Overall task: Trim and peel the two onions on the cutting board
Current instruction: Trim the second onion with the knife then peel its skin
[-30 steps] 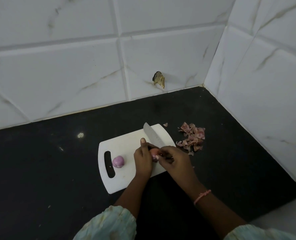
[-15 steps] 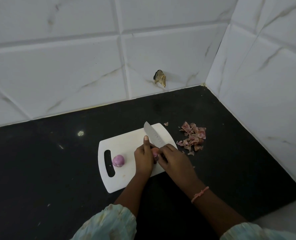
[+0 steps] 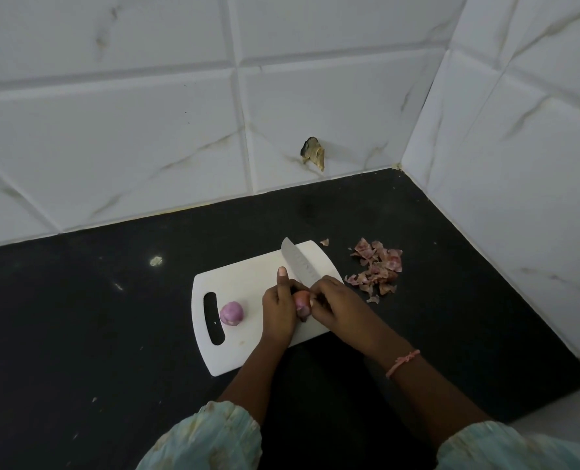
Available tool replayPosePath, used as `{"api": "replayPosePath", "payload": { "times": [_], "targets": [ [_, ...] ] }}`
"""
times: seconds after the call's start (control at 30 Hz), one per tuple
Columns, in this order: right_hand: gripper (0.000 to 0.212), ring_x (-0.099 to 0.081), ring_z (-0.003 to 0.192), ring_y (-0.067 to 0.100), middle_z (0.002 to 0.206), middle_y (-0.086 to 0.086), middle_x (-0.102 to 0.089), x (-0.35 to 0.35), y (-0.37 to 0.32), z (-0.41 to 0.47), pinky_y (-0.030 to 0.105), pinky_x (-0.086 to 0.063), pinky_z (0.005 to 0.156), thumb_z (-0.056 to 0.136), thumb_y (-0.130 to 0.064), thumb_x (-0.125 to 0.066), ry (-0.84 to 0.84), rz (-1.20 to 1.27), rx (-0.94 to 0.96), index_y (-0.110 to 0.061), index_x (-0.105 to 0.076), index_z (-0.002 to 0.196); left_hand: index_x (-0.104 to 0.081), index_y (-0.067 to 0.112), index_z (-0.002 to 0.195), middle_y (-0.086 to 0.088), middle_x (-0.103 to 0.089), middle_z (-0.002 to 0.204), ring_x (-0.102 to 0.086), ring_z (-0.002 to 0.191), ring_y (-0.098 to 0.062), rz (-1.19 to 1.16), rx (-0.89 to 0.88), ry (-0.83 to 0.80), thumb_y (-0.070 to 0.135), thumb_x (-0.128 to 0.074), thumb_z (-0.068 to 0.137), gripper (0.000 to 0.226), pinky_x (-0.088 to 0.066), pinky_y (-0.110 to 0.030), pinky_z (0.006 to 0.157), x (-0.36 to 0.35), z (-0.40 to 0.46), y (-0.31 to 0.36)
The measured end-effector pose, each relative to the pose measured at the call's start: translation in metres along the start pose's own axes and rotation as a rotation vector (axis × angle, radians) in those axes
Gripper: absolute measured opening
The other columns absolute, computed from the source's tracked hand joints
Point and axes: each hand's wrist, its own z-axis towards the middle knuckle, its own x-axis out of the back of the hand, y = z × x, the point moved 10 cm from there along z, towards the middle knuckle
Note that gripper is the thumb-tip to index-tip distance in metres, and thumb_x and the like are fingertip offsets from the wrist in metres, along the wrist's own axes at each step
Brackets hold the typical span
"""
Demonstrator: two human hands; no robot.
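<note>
While my left hand (image 3: pixel 279 308) gripped the second onion (image 3: pixel 301 300) | right hand (image 3: pixel 336 305) closed on knife (image 3: pixel 298 262), now peeling | peeled onion (image 3: pixel 231 313) lay frame-left on cutting board (image 3: pixel 247 347).

Left hand: my left hand (image 3: pixel 279 312) is curled over the near right part of the cutting board (image 3: pixel 247 276), thumb stretched up and away from me.
Right hand: my right hand (image 3: pixel 337 308) is closed in a fist just right of it, knuckles up, the two hands touching.
Forearms: both angle in from my sleeves toward the board.
</note>
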Motion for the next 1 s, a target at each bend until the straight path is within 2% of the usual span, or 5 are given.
{"api": "replayPosePath", "payload": {
  "times": [0.23,0.43,0.57,0.77,1.0],
  "targets": [
    [0.022,-0.064,0.08,0.007,0.092,-0.007,-0.066,0.012,0.019,-0.012,0.027,-0.053,0.072,0.087,-0.003,-0.063,0.215,0.376,-0.156,-0.022,-0.064,0.098,-0.07,0.001,0.073,-0.007,-0.068,0.063,-0.063,0.058,-0.013,-0.027,0.008,-0.029,0.058,-0.016,0.099,0.083,-0.051,-0.019,0.058,0.001,-0.003,0.002],
    [0.022,-0.054,0.109,0.006,0.115,-0.013,-0.056,0.008,-0.022,-0.019,0.022,-0.047,0.087,0.085,-0.02,-0.072,0.171,0.102,0.156,-0.029,-0.068,0.105,-0.062,0.008,0.063,-0.005,-0.06,0.055,-0.058,0.057,-0.014,-0.025,-0.032,-0.02,0.058,-0.014,0.099,0.078,-0.047,-0.021,0.06,0.0,-0.004,0.007],
    [0.009,-0.054,0.101,0.002,0.106,-0.013,-0.057,0.012,-0.021,-0.018,0.019,-0.047,0.081,0.089,-0.021,-0.067,0.242,0.034,0.131,-0.026,-0.067,0.097,-0.064,0.005,0.069,-0.001,-0.058,0.051,-0.056,0.053,-0.01,0.02,-0.01,-0.047,0.058,-0.018,0.098,0.076,-0.045,-0.018,0.057,-0.005,-0.005,0.005],
    [0.007,-0.056,0.092,0.0,0.095,-0.011,-0.059,0.029,0.008,-0.016,0.007,-0.04,0.074,0.089,-0.011,-0.066,0.405,0.169,-0.071,-0.016,-0.065,0.092,-0.07,0.014,0.1,-0.007,-0.07,0.084,-0.06,0.068,-0.015,-0.029,-0.049,-0.127,0.039,-0.044,0.105,0.036,-0.05,-0.027,0.066,-0.004,-0.005,0.01],
    [0.003,-0.056,0.087,0.001,0.09,-0.008,-0.058,0.02,0.011,-0.012,0.008,-0.04,0.072,0.091,-0.014,-0.065,0.377,0.124,-0.067,-0.016,-0.062,0.092,-0.071,0.007,0.097,-0.003,-0.071,0.081,-0.06,0.071,-0.01,-0.04,-0.084,-0.166,0.027,-0.048,0.104,0.031,-0.048,-0.02,0.066,-0.007,-0.006,0.013]
  ]
}}
